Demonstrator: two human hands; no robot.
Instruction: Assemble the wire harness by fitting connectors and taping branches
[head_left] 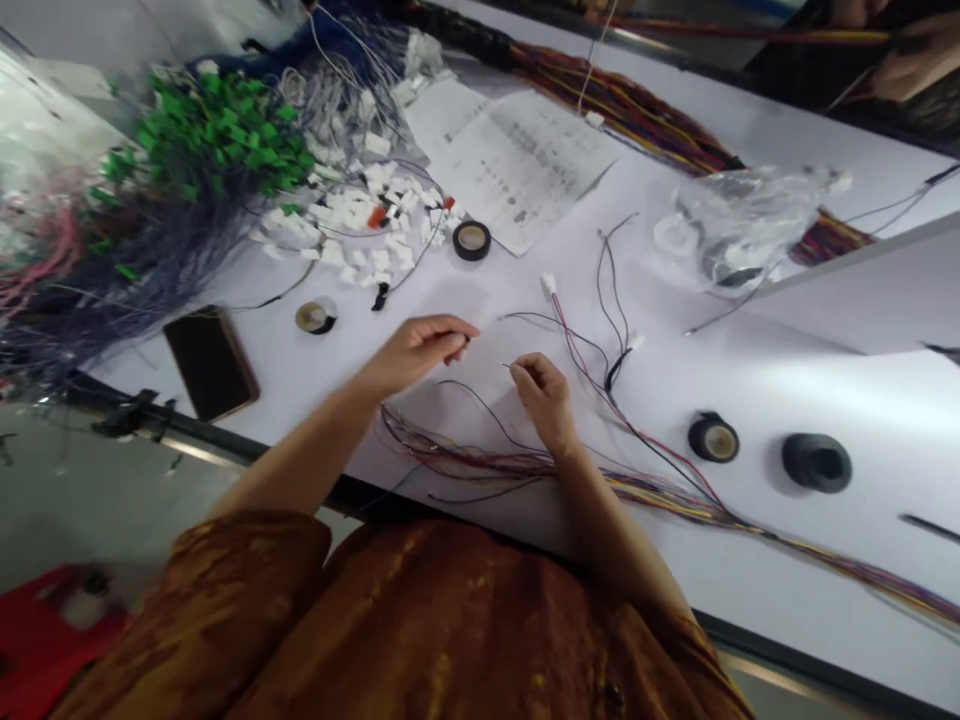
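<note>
My left hand [420, 352] is closed in a pinch over the middle of the white table. A small dark thing shows at its fingertips, too little of it to name. Just to the right, my right hand [545, 392] pinches a thin wire [505, 364], whose bare-looking tip points towards my left hand. The two hands are apart. Below them runs a wire harness [480, 461] of many colours, with loose ends fanned out at the left. Beyond my right hand lie branch wires with a white connector [549, 287] and a black-wrapped joint [616, 370].
Black tape rolls [472, 241] [714, 438] lie on the table, with a black cylindrical piece [816, 463] at right. A phone [211, 364], white connectors [352, 225] and green connectors [225, 130] are at left. Printed sheets [525, 155] and a plastic bag [750, 225] lie farther back.
</note>
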